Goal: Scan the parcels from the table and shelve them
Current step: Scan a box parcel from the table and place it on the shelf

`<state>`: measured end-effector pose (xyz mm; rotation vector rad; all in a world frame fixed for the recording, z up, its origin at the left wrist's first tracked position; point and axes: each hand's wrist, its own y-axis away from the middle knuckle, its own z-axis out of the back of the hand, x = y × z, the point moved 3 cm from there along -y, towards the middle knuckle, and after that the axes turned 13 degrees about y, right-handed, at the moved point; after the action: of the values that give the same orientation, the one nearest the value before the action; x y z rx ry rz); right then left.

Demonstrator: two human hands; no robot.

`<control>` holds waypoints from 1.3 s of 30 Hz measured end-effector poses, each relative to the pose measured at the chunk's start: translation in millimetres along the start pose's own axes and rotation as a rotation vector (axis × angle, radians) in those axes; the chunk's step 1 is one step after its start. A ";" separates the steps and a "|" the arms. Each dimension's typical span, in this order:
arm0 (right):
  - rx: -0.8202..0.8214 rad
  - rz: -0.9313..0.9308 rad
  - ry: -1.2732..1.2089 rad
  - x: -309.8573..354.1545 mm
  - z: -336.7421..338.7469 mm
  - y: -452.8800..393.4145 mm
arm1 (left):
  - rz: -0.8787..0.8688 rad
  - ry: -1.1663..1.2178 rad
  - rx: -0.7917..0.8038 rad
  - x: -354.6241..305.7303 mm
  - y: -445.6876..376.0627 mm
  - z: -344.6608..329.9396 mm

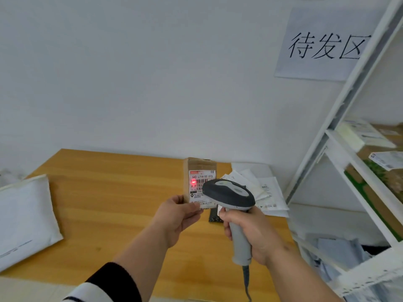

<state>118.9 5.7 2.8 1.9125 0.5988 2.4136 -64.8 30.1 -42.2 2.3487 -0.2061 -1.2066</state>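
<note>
Brown parcel (199,165) — white label, grey scanner (229,196), orange woodgrain table (109,182)

bright, even, diffuse indoor light; soft faint shadows on the wooden table (109,182). wide-angle bending of the shelf frame (340,118) at right. slight overall softness; red scanner dot on the parcel label (201,182).

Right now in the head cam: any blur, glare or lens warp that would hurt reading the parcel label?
Head view: the label on the cardboard parcel is soft, top code readable, small print not; the scanner's red spot blooms on the barcode; the scanner covers the label's right edge; the shelf post bows from wide-angle warp; lighting is flat and even, shadows faint.
</note>
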 end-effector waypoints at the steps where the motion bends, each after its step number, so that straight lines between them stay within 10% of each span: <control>1: -0.003 -0.001 -0.003 -0.8 0.6 3.5 | -0.001 -0.002 0.005 1.4 2.4 -0.5; 25: -0.073 0.030 -0.023 -42.1 143.6 96.5 | 0.009 -0.056 0.086 103.4 53.1 -119.0; 39: -0.553 -0.090 -0.241 -135.7 348.8 253.3 | 0.249 -0.221 0.387 284.0 146.1 -287.8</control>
<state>539.2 -159.7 14.8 1.8311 -0.0022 1.9679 347.0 -93.4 -35.3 2.4032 -0.8493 -1.3959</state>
